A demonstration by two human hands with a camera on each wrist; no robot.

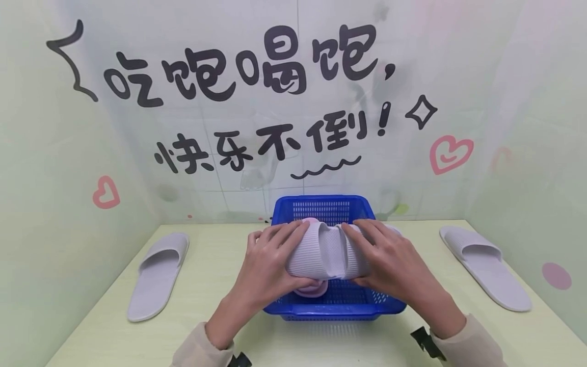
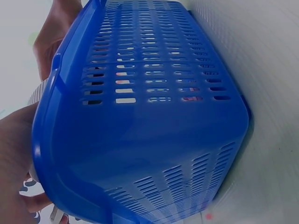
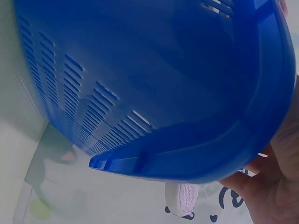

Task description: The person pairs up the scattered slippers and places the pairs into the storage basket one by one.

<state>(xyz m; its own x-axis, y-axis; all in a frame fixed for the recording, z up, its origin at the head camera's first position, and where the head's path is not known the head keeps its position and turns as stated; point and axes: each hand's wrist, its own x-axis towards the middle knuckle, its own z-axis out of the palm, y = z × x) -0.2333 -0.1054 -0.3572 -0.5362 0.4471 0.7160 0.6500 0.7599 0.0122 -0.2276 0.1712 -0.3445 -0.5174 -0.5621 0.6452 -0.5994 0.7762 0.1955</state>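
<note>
Both hands hold pale lilac-grey slippers [image 1: 304,255] with ribbed straps, one strap beside the other, above a blue plastic basket [image 1: 335,310]. My left hand [image 1: 270,255] grips the left strap, fingers over the top and thumb below. Around the right strap curls my right hand [image 1: 394,257], its thumb also underneath. In the basket under the slippers lies a pink slipper-like item [image 1: 312,291], mostly hidden. The wrist views look at the outer basket wall [image 2: 154,123], whose rim covers much of each hand; a slipper end [image 3: 182,198] shows past it in the right wrist view.
One grey slipper [image 1: 158,278] lies on the table at the left, another [image 1: 486,267] at the right, both with toes toward the back. Behind the basket rises a wall [image 1: 229,204] with black lettering, and side walls enclose the pale table [image 1: 220,275].
</note>
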